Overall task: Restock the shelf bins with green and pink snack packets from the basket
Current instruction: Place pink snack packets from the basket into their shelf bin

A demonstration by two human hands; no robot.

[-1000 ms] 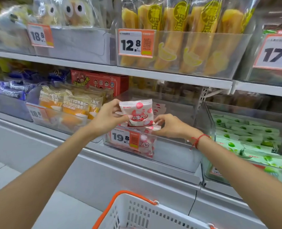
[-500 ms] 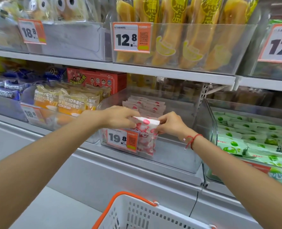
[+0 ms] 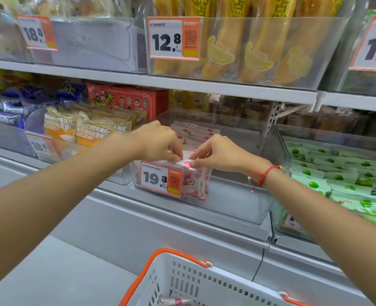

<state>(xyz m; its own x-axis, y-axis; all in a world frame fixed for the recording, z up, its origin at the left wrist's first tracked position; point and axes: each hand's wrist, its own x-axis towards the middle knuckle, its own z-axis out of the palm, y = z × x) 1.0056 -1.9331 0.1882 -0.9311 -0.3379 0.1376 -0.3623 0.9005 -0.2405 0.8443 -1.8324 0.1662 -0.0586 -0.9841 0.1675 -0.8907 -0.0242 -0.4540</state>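
A pink snack packet (image 3: 194, 184) stands upright at the front of the clear middle bin (image 3: 237, 202), behind the 19.8 price tag (image 3: 160, 178). My left hand (image 3: 158, 141) and my right hand (image 3: 220, 154) both pinch its top edge from either side. More pink packets (image 3: 195, 132) lie stacked further back in the same bin. Green packets (image 3: 337, 173) fill the bin to the right. The white basket (image 3: 204, 281) with orange handles is below, with one pink packet (image 3: 176, 302) showing inside it.
Orange bread packets (image 3: 81, 131) fill the bin to the left, with a red box (image 3: 127, 99) behind. The upper shelf holds yellow snack bags (image 3: 237, 40) in a clear bin marked 12.8. Grey floor (image 3: 50, 272) lies at lower left.
The pink packet went from being held up above the bin down into the bin's front. Both hands followed it down and now hold only its top edge.
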